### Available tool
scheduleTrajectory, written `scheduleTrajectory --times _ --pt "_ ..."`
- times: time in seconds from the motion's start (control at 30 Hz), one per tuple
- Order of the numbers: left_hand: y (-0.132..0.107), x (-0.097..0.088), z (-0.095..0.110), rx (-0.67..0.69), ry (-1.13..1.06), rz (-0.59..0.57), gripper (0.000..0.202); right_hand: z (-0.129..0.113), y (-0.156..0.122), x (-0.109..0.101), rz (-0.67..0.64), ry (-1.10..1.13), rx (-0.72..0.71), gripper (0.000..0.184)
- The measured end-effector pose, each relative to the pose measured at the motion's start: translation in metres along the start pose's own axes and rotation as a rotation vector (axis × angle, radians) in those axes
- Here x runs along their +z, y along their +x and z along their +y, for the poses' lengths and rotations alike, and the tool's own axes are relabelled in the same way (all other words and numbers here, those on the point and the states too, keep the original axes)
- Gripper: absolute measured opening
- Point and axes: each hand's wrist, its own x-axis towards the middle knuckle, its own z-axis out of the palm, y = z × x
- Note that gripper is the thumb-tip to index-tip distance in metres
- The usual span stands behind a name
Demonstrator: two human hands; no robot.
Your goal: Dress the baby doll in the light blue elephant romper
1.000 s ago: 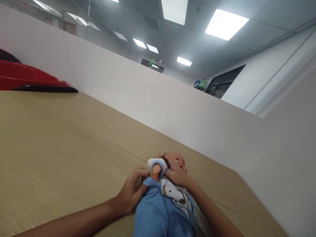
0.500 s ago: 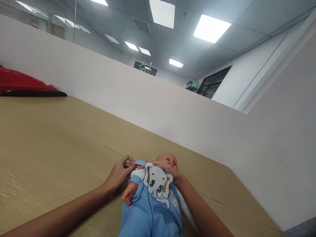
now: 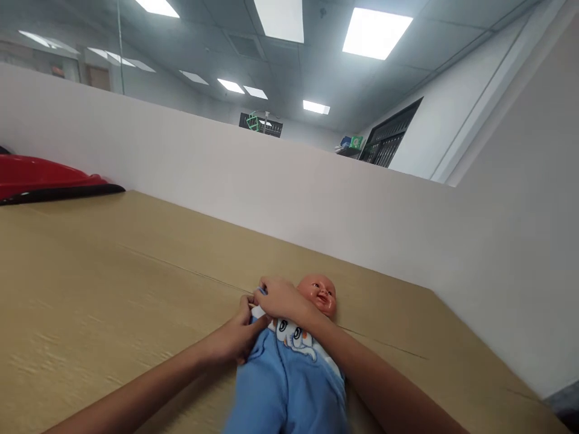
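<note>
A baby doll (image 3: 319, 293) lies on its back on the tan table (image 3: 113, 283), head toward the partition. It wears a blue outfit (image 3: 289, 386) with a white elephant picture (image 3: 296, 337) on the chest. My left hand (image 3: 237, 337) grips the outfit at the doll's shoulder on the left side, fingers curled into the cloth. My right hand (image 3: 280, 298) reaches across the doll's chest and pinches the same shoulder edge of the outfit just above the left hand. The doll's arm on that side is hidden under my hands.
A white partition wall (image 3: 271, 187) runs along the back of the table and turns at the right. A red and black object (image 3: 40, 178) lies at the far left of the table.
Both hands have come together at the doll's left-side shoulder. The doll's bare arm, visible before, is now covered. The right hand moved left across the chest.
</note>
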Motion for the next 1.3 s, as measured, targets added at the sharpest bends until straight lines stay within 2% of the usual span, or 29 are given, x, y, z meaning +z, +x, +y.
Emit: scheduleTrajectory --times 0.07,0.13,0.27,0.43,0.53,0.67,0.77,0.93,1.03,1.13,1.2,1.3 --pt "-0.003 -0.008 0.0 0.04 0.056 0.008 0.06 0.001 0.002 0.002 0.041 -0.057 0.004 0.027" --pt "-0.008 -0.017 0.0 0.123 0.157 0.069 0.051 0.006 0.002 0.004 0.088 -0.105 0.002 0.031" --pt "-0.026 -0.032 0.004 0.272 0.47 0.176 0.037 0.018 -0.005 0.006 0.146 -0.206 -0.002 0.035" --pt "-0.044 -0.056 0.014 0.394 0.736 0.071 0.031 0.023 -0.011 0.0 0.146 -0.32 0.039 0.028" --pt "-0.042 -0.076 0.017 0.367 0.782 0.114 0.03 0.022 -0.016 -0.003 0.131 -0.365 0.106 0.025" --pt "-0.032 -0.091 0.015 0.215 0.784 0.193 0.038 0.017 -0.027 -0.008 0.14 -0.384 0.151 0.026" --pt "-0.025 -0.093 0.012 0.134 0.815 0.204 0.044 0.014 -0.036 -0.015 0.17 -0.347 0.151 0.025" --pt "-0.021 -0.092 0.009 0.15 0.83 0.198 0.051 0.023 -0.052 -0.021 0.202 -0.189 0.123 0.03" --pt "-0.021 -0.094 0.011 0.169 0.842 0.2 0.049 0.036 -0.066 -0.018 0.159 -0.068 0.074 0.038" --pt "-0.023 -0.095 0.013 0.174 0.867 0.183 0.045 0.052 -0.082 -0.014 0.05 0.093 0.011 0.045" --pt "-0.023 -0.095 0.014 0.162 0.882 0.154 0.042 0.061 -0.094 -0.011 0.024 0.228 -0.009 0.04" --pt "-0.021 -0.094 0.017 0.17 0.891 0.125 0.038 0.073 -0.116 -0.006 0.12 0.323 -0.013 0.031"
